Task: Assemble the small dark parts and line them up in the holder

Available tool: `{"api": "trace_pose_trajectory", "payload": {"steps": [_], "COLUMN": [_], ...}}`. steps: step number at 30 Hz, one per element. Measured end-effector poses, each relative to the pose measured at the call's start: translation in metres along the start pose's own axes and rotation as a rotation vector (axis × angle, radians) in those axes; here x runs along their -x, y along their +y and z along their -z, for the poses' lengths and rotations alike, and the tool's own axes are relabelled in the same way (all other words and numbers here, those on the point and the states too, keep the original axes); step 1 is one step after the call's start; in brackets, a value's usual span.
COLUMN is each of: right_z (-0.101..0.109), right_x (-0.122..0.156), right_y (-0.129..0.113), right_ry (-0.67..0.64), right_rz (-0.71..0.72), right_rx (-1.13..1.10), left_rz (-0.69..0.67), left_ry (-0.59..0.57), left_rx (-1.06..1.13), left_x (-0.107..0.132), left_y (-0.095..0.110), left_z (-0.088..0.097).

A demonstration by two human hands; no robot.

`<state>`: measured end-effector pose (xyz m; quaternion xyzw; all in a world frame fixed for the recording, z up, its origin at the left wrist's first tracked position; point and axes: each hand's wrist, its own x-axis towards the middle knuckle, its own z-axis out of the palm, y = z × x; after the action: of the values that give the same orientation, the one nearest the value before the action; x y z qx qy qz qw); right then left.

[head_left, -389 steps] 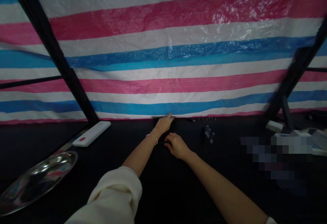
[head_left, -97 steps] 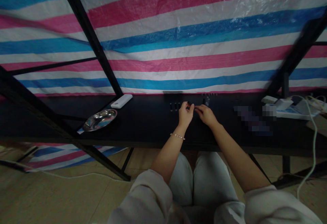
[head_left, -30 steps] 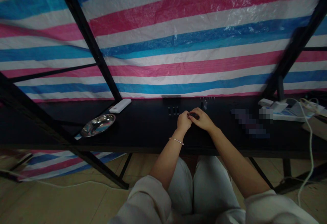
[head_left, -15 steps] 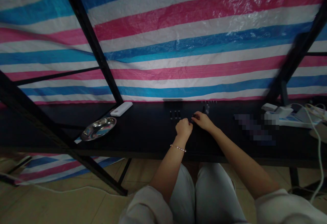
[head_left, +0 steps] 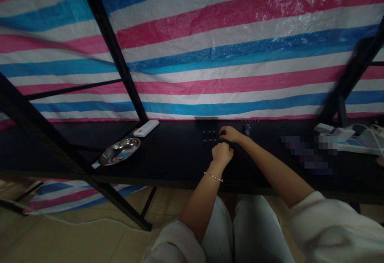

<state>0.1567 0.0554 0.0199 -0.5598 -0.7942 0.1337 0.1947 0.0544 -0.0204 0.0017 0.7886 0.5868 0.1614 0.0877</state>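
My right hand is closed in a pinch on a small dark piece, just above the black table. Left of those fingertips stands a short row of three small dark tube-like pieces with paler ends. My left hand, a beaded bracelet on its wrist, is closed near the tabletop, closer to me than the right hand. What it holds, if anything, is hidden. Beyond my right wrist lie a small dark piece and a clear piece. Several tiny clear pieces line the back edge.
A shiny metal dish and a white oblong box are on the left, by a black frame post. Power strips with cables and a blurred-out object lie right. A striped sheet hangs behind.
My right hand has moved left and slightly away from me with the dark piece, towards the row. My left hand has drawn back slightly, so the hands are now apart. The view has shifted a little.
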Motion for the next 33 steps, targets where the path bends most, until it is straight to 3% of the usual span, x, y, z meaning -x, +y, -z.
{"api": "trace_pose_trajectory", "payload": {"steps": [16, 23, 28, 33], "right_z": [-0.001, 0.003, 0.013, 0.028], "right_x": [-0.005, -0.005, 0.01, 0.044], "right_y": [0.001, 0.008, 0.016, 0.031], "right_ry": [-0.176, -0.31, -0.355, -0.375], "right_rz": [-0.012, -0.088, -0.172, -0.22], "right_rx": [-0.005, 0.0, 0.01, 0.02], "left_rz": [0.01, 0.024, 0.022, -0.002], "left_ry": [-0.009, -0.004, 0.0, 0.014], "left_rx": [0.028, 0.043, 0.032, 0.019], "left_x": [0.0, 0.0, 0.0, -0.001], "left_y": [0.001, 0.001, 0.0, -0.001], "left_z": [0.0, -0.001, -0.003, -0.004]}}
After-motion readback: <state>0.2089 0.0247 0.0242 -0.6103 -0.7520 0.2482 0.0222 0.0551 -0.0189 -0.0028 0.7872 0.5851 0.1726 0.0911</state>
